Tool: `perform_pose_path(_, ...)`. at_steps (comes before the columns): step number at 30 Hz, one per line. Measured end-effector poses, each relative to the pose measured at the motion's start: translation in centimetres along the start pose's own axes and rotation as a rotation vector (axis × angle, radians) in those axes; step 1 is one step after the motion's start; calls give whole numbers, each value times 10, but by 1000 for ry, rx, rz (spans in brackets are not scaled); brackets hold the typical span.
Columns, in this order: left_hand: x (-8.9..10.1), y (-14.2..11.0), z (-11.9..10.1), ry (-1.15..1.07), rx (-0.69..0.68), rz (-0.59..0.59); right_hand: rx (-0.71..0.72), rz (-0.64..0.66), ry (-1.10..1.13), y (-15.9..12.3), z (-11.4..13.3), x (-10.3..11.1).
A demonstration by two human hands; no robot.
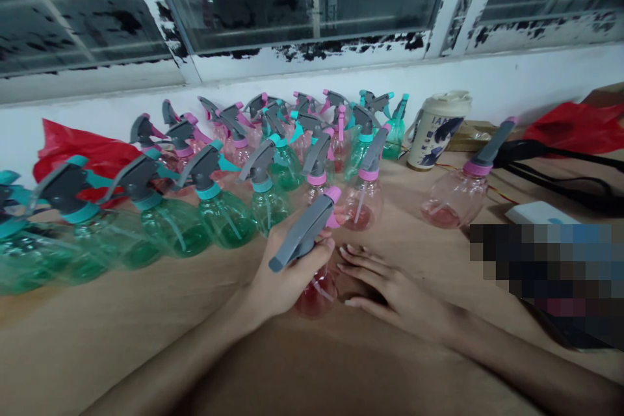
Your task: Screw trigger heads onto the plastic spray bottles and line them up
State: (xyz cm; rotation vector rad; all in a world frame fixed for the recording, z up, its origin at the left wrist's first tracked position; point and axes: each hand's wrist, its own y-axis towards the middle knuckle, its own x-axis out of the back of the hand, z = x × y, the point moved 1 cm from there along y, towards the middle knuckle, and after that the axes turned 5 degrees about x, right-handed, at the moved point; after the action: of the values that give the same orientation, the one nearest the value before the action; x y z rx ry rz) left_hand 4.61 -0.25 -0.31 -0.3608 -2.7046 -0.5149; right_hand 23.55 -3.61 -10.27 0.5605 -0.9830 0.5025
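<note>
My left hand (287,260) gripped a pink bottle (312,302); my right hand (400,296), loosely spread, was just right of it; green bottles (233,224) stood left.

Single head-worn view, facing forward and down, close over tabletop (146,302)

Pink leads on my feed: the held spray bottle (303,234) comes up see-through pink, grey head, bright pink nozzle! Over to the right, the lone spray bottle (455,200) matches, pink collar and grey head. Now I'm getting green: the front-left spray bottles (228,224), translucent, turquoise collars under grey heads. The red plastic (82,153) blazes, the strap (511,155) is black, and the cream tumbler (436,130) wears dark violet-blue print. Tan bench (195,318), white window frame (341,49) blotched black!
</note>
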Motion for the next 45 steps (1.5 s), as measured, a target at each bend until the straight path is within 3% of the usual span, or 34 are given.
perform_pose_path(7, 3, 1, -2, 59, 12, 16, 7, -23, 32, 1, 3, 3)
perform_pose_path(12, 4, 2, -7, 40, -1, 89, 11, -57, 45, 1, 4, 3)
perform_pose_path(22, 2, 1, -2, 97, -28, -34, -5, -26, 15, 1, 4, 3)
perform_pose_path(32, 2, -1, 0, 190, -44, -37, 6, -35, 28, 1, 3, 3)
perform_pose_path(45, 1, -2, -2, 119, -3, -37, 3, -33, 18, 1, 2, 2)
